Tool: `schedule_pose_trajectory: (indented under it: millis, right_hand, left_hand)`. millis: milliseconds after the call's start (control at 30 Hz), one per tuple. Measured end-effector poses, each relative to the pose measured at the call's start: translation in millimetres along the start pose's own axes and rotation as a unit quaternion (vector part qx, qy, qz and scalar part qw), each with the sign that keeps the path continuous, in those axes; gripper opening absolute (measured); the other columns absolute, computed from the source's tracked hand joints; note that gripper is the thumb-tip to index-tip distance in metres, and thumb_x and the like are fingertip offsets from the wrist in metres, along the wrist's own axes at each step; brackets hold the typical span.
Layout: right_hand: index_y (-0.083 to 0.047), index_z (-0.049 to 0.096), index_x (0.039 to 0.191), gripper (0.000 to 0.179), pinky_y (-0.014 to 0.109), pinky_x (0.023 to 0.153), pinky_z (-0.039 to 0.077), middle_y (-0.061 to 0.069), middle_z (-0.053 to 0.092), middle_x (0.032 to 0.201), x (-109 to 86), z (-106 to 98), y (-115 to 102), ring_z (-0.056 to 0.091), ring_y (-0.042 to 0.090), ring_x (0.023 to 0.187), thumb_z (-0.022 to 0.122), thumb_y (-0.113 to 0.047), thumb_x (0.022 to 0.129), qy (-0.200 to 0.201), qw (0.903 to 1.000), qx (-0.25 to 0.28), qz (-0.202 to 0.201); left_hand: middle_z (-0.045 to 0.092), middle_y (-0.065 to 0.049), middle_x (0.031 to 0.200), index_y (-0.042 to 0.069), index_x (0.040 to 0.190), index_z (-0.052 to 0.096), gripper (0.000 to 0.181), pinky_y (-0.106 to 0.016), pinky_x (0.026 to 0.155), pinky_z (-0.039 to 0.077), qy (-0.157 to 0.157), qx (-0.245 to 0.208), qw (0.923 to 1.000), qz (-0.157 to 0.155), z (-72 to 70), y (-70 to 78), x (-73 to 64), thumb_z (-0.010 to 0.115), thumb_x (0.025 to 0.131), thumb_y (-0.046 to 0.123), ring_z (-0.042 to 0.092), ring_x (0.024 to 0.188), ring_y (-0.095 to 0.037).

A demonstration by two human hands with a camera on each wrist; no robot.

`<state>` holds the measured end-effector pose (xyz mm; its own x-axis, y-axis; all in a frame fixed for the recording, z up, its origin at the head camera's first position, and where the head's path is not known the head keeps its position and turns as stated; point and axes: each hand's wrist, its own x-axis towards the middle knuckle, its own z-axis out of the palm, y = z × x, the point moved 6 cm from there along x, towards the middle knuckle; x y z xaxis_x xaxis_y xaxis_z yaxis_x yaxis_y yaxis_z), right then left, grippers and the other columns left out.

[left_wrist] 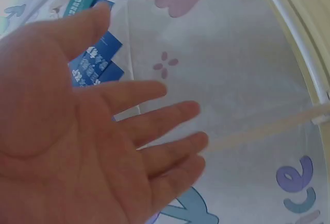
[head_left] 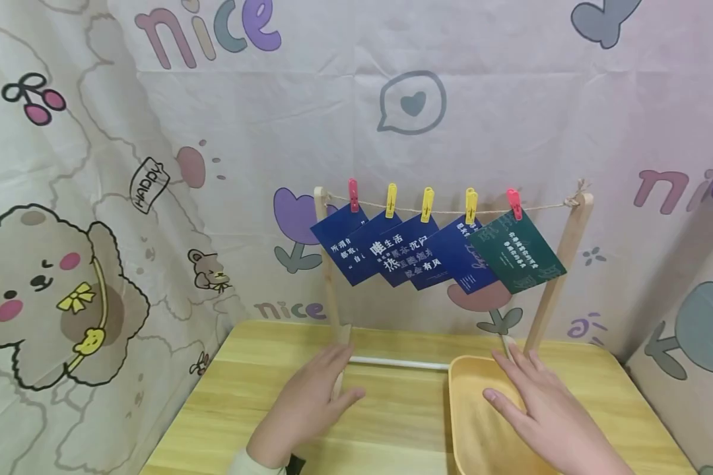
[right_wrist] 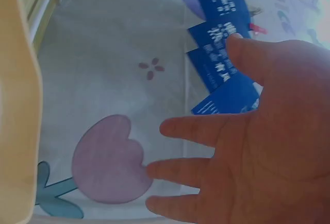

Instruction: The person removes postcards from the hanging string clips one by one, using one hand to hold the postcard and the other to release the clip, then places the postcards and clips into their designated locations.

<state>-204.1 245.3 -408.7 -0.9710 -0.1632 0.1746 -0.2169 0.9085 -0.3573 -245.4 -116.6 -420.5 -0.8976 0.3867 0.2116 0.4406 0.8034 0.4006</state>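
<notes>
Several blue cards point(head_left: 410, 245) and one green card point(head_left: 519, 252) hang overlapping from a twine line point(head_left: 543, 208). Yellow clothespins point(head_left: 391, 200) and pink clothespins point(head_left: 353, 195) clip them at their upper corners. The line runs between two wooden posts point(head_left: 561, 264) of a stand. My left hand point(head_left: 309, 399) is held near the foot of the left post, fingers extended and nothing in it. Over a yellow plastic tray point(head_left: 460, 422), my right hand point(head_left: 549, 409) spreads its fingers near the right post's foot, also without anything. Both wrist views show bare palms.
A white rod point(head_left: 398, 363) spans low between the posts. All of this stands on a wood-grain table point(head_left: 214, 402), with the tray at the front right. Printed cloth point(head_left: 356, 119) hangs behind and along both sides.
</notes>
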Motion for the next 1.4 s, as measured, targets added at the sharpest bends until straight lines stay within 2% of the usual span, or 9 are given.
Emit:
schedule_pose_trajectory:
  millis: [100, 200, 333, 467, 700, 833, 1000, 1267, 1400]
  right_hand:
    - [-0.013, 0.050, 0.163, 0.077, 0.088, 0.109, 0.034, 0.028, 0.035, 0.173, 3.3, -12.1, -9.6, 0.033, 0.064, 0.153, 0.057, -0.065, 0.106, 0.001, 0.9999, 0.001, -0.012]
    - [-0.010, 0.052, 0.161, 0.073, 0.085, 0.107, 0.040, 0.028, 0.042, 0.169, 11.0, -29.1, -21.4, 0.042, 0.061, 0.150, 0.058, -0.060, 0.108, 0.015, 0.9992, 0.028, -0.023]
    - [-0.005, 0.061, 0.151, 0.056, 0.066, 0.100, 0.059, 0.024, 0.065, 0.150, 24.8, -54.1, -37.3, 0.069, 0.045, 0.127, 0.064, -0.043, 0.110, 0.040, 0.9930, 0.103, -0.041]
    - [-0.003, 0.071, 0.138, 0.036, 0.034, 0.081, 0.067, 0.015, 0.079, 0.127, 37.2, -79.2, -51.9, 0.078, 0.019, 0.102, 0.069, -0.024, 0.109, 0.062, 0.9820, 0.168, -0.059]
    - [-0.006, 0.077, 0.125, 0.021, 0.023, 0.069, 0.063, 0.007, 0.083, 0.109, 64.0, -120.2, -79.6, 0.075, 0.005, 0.083, 0.070, -0.016, 0.108, 0.095, 0.9713, 0.191, -0.106]
    - [-0.009, 0.079, 0.122, 0.020, 0.025, 0.057, 0.055, 0.006, 0.081, 0.093, 87.9, -137.9, -98.5, 0.074, 0.012, 0.076, 0.073, -0.020, 0.107, 0.099, 0.9689, 0.193, -0.119]
    - [-0.011, 0.079, 0.124, 0.023, 0.027, 0.060, 0.055, 0.005, 0.077, 0.090, 118.3, -156.4, -128.8, 0.070, 0.022, 0.074, 0.072, -0.024, 0.107, 0.092, 0.9675, 0.196, -0.131]
    - [-0.012, 0.082, 0.119, 0.018, 0.029, 0.060, 0.050, 0.007, 0.080, 0.103, 164.7, -171.0, -185.4, 0.064, 0.021, 0.069, 0.074, -0.021, 0.105, 0.114, 0.9597, 0.164, -0.198]
    - [-0.013, 0.076, 0.131, 0.027, 0.033, 0.056, 0.053, 0.006, 0.079, 0.120, 189.1, -168.8, -204.5, 0.068, 0.026, 0.065, 0.071, -0.023, 0.107, 0.090, 0.9645, 0.156, -0.193]
  left_hand:
    - [0.050, -0.010, 0.168, 0.012, 0.161, 0.053, 0.071, -0.059, 0.124, 0.043, 0.021, -0.070, 0.9971, -0.017, -6.0, 0.1, 8.4, 0.068, 0.105, 0.053, 0.050, 0.153, -0.037]
    - [0.059, -0.011, 0.160, 0.010, 0.154, 0.060, 0.058, -0.055, 0.119, 0.049, 0.061, -0.160, 0.9849, -0.029, -12.9, -1.5, 21.2, 0.073, 0.105, 0.038, 0.059, 0.145, -0.037]
    - [0.069, -0.014, 0.146, 0.006, 0.144, 0.067, 0.042, -0.043, 0.113, 0.056, 0.103, -0.301, 0.9470, -0.044, -18.5, -7.0, 40.0, 0.074, 0.104, 0.018, 0.066, 0.136, -0.036]
    - [0.073, -0.018, 0.136, 0.000, 0.139, 0.068, 0.038, -0.029, 0.104, 0.060, 0.135, -0.400, 0.9049, -0.054, -21.8, -10.1, 58.1, 0.074, 0.102, 0.007, 0.071, 0.130, -0.035]
    - [0.075, -0.023, 0.132, -0.005, 0.137, 0.068, 0.037, -0.028, 0.100, 0.062, 0.197, -0.428, 0.8807, -0.049, -30.0, -6.0, 84.3, 0.073, 0.103, 0.007, 0.074, 0.123, -0.037]
    - [0.078, -0.024, 0.122, -0.008, 0.131, 0.070, 0.032, -0.030, 0.098, 0.063, 0.216, -0.463, 0.8578, -0.054, -30.6, -2.9, 98.5, 0.074, 0.102, 0.005, 0.077, 0.117, -0.035]
    - [0.079, -0.027, 0.112, -0.011, 0.127, 0.068, 0.027, -0.037, 0.092, 0.066, 0.227, -0.500, 0.8336, -0.063, -32.6, -0.6, 109.8, 0.070, 0.103, 0.000, 0.082, 0.104, -0.033]
    - [0.079, -0.030, 0.102, -0.012, 0.107, 0.069, 0.007, -0.037, 0.083, 0.068, 0.269, -0.518, 0.8105, -0.049, -42.0, -3.9, 113.0, 0.064, 0.104, -0.006, 0.083, 0.090, -0.032]
    - [0.079, -0.032, 0.103, -0.012, 0.106, 0.068, 0.008, -0.038, 0.084, 0.068, 0.274, -0.516, 0.8103, -0.045, -44.4, -5.2, 111.8, 0.064, 0.105, -0.006, 0.083, 0.093, -0.037]
